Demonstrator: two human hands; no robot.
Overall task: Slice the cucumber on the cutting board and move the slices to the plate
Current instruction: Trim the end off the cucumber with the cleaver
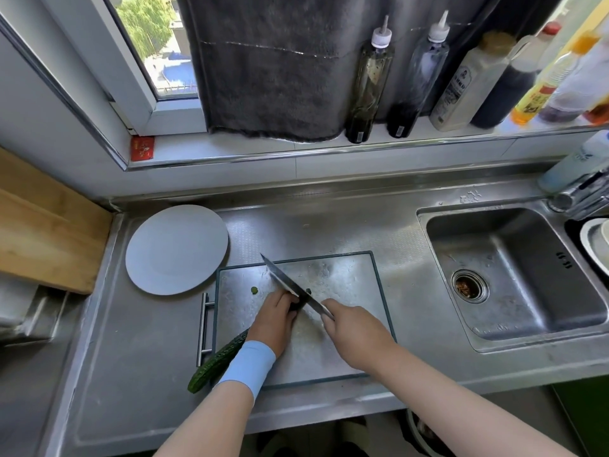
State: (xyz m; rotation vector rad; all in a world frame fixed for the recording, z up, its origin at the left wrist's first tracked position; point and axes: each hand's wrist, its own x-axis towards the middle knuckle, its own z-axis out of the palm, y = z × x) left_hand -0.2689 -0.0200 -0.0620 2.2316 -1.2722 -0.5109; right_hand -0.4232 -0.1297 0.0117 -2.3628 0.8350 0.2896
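A dark green cucumber (pixel 217 359) lies slantwise across the steel cutting board (pixel 346 285), its near end hanging past the board's left edge. My left hand (pixel 275 319) lies over its far part, fingers curled down on it, a blue band on the wrist. My right hand (pixel 357 334) grips the handle of a knife (pixel 290 285) whose blade rests across the cucumber's far end, right against my left fingertips. One small green piece (pixel 254 290) lies on the board left of the blade. The white plate (pixel 176 249) sits bare at the board's far left.
A sink (pixel 514 272) lies to the right, with a tap (pixel 580 196) and a dish at its far right. Several sauce bottles (pixel 369 84) line the window sill behind. A wooden board (pixel 46 232) stands at the left. The cutting board's handle (pixel 204 328) sticks out leftward.
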